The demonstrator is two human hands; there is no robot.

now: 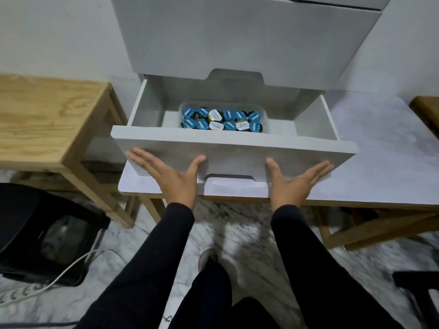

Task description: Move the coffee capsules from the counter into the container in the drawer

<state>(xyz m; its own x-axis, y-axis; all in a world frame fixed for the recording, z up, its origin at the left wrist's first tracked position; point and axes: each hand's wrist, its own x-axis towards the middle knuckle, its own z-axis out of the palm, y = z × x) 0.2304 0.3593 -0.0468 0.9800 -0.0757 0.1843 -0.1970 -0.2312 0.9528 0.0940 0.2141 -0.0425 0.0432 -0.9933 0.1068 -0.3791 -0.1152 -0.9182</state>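
Note:
The white drawer (235,148) of a white cabinet stands pulled out over the marble-look counter (380,167). Inside it sits a clear plastic container (265,119) filled with several coffee capsules (223,121), most with blue lids and a few with white ones. My left hand (169,173) lies flat with fingers spread against the left part of the drawer front. My right hand (295,178) lies flat against its right part. Neither hand holds anything. I see no capsules on the visible part of the counter.
A wooden side table (47,119) stands to the left of the counter. A black bag (47,236) and a white power strip with cable (21,293) lie on the marble floor at the lower left. Another wooden edge (427,110) shows at far right.

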